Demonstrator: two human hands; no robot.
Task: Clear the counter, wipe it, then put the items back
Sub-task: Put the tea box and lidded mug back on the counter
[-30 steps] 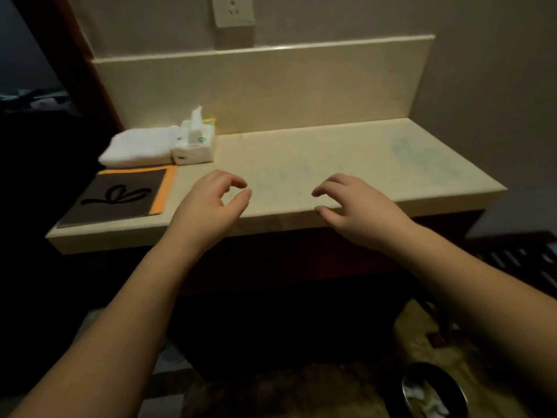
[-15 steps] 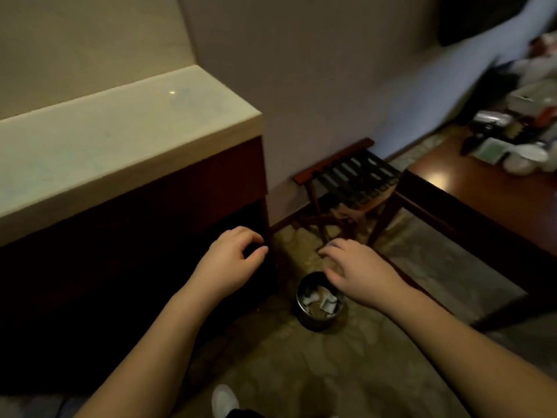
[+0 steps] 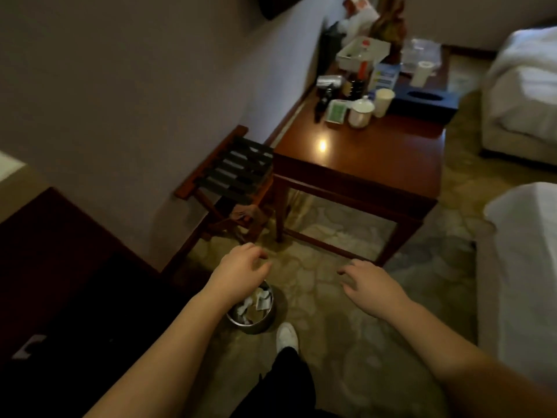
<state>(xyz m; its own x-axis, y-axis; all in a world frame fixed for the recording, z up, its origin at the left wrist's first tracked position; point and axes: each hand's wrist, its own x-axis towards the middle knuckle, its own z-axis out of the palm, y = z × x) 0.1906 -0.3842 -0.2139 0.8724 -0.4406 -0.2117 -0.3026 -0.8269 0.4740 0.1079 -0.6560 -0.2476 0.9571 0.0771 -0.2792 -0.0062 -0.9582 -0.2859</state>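
My left hand [image 3: 241, 271] hangs in the air over the floor with loosely curled fingers and holds nothing. My right hand [image 3: 369, 282] is held out beside it, fingers relaxed and spread, also holding nothing. Only a pale corner of the counter [image 3: 7, 168] shows at the far left edge, above its dark cabinet. Ahead stands a red-brown wooden table [image 3: 361, 158]; at its far end are a white lidded cup [image 3: 360, 111], a paper cup [image 3: 383, 101], a green card [image 3: 336, 111], dark bottles [image 3: 355, 86], a white tray [image 3: 363, 52] and a dark blue tissue box [image 3: 423, 101].
A folding luggage rack [image 3: 238, 173] stands against the wall between counter and table. A metal bin [image 3: 251, 309] with crumpled paper sits on the patterned floor below my left hand, beside my white shoe [image 3: 287, 334]. White beds [image 3: 524, 86] fill the right side.
My view has swung right, away from the counter toward the wooden table and beds. Both hands stay held out in front, holding nothing.
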